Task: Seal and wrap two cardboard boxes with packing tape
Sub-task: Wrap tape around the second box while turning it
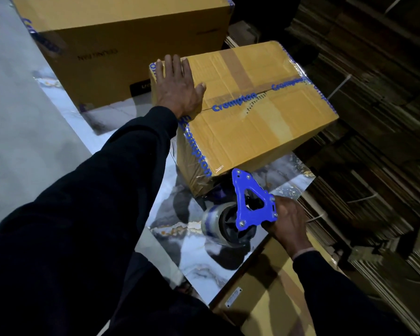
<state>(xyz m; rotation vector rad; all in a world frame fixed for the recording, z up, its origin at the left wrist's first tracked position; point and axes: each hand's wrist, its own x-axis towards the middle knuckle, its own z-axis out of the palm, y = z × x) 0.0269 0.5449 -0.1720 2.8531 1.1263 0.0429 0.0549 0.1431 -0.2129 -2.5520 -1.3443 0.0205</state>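
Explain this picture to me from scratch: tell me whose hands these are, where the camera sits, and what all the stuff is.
There is one picture, from a camera worn on a person's head, looking down at their own hands. No machine is involved. The left hand lies flat on top of the smaller cardboard box, which already carries clear tape with blue lettering. The right hand grips a blue tape dispenser loaded with a roll of clear tape, just below that box's near corner. A larger box stands behind. Both rest on a marbled tabletop.
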